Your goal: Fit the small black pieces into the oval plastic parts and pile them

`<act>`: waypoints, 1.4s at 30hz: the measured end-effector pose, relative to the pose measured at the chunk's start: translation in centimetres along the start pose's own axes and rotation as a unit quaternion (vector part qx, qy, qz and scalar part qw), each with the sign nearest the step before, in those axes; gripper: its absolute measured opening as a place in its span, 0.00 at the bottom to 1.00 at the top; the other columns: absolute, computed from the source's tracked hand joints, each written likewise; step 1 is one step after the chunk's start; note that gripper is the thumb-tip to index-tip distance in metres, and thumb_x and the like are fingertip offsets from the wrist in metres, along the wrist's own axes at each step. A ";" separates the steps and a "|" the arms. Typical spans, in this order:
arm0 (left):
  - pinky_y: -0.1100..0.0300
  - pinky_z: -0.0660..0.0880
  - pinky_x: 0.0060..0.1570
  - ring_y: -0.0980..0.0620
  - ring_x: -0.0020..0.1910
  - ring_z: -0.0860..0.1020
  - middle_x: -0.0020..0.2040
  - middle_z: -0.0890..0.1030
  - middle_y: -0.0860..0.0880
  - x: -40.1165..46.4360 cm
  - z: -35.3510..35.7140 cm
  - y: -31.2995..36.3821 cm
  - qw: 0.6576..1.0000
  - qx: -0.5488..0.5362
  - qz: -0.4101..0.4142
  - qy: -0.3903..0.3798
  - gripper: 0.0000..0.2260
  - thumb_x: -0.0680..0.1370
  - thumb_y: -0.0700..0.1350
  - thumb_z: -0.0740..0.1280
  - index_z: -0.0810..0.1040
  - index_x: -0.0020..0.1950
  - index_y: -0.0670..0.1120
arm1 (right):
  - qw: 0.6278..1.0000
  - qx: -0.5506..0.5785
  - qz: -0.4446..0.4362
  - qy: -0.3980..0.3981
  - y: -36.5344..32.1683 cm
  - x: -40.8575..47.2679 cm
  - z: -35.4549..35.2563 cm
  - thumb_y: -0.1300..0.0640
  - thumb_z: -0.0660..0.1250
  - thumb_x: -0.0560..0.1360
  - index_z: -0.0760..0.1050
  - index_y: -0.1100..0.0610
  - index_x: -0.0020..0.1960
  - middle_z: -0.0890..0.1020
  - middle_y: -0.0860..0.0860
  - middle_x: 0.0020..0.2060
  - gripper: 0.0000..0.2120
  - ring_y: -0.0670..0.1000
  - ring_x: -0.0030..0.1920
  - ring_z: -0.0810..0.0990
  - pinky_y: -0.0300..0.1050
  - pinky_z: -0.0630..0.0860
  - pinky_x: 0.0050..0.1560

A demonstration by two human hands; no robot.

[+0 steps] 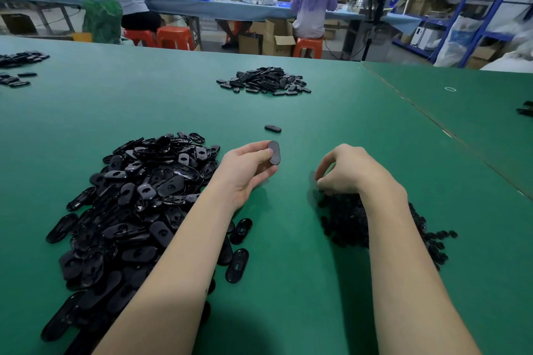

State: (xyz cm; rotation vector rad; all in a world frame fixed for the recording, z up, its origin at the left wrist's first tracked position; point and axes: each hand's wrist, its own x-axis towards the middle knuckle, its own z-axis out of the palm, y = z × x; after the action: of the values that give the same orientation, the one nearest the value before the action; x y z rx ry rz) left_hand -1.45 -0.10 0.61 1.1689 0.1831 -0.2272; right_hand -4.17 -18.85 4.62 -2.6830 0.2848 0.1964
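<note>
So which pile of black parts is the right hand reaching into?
The right hand reaches into the pile of small black pieces nearest it; the other piles hold larger ovals.

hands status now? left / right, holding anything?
Left hand: pinching one oval plastic part.
Right hand: fingers curled down into the small black pieces; can't tell if it holds one.
</note>
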 end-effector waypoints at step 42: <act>0.43 0.56 0.75 0.34 0.77 0.56 0.76 0.61 0.33 0.1 -2.5 1.7 0.591 0.795 0.037 0.131 0.25 0.83 0.54 0.58 0.67 0.73 0.37 | 0.990 0.111 -0.078 -0.032 0.5 1.1 1.9 0.62 0.67 0.74 0.84 0.48 0.45 0.87 0.43 0.34 0.11 0.39 0.35 0.83 0.35 0.76 0.38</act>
State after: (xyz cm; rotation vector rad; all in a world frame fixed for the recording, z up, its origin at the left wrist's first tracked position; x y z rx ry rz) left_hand -0.94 2.79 1.10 3.0514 0.1641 -0.0892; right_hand -3.36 -18.65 2.54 -2.4598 0.0702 0.1911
